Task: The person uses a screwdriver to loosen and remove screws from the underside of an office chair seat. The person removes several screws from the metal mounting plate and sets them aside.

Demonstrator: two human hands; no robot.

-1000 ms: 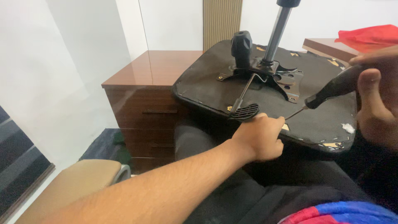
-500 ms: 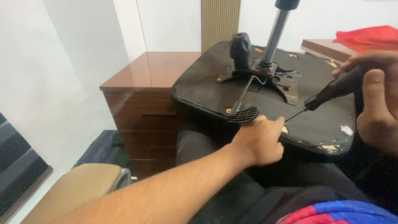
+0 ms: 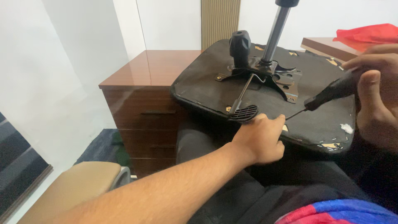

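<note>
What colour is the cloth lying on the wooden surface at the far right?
Red: the cloth shows best in the head view, top right, on the brown wooden surface.

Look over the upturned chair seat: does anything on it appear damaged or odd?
Yes. Near the right edge of the seat underside, a tuft of white stuffing pokes out, and tan patches show along the rim where the black cover looks torn.

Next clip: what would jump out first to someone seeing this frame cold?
An upturned black chair seat fills the centre, lying across the person's lap, its metal post sticking up. The right hand holds a black-handled screwdriver with its tip at the seat's near edge, where the left hand rests. A glossy wooden cabinet stands behind on the left.
</note>
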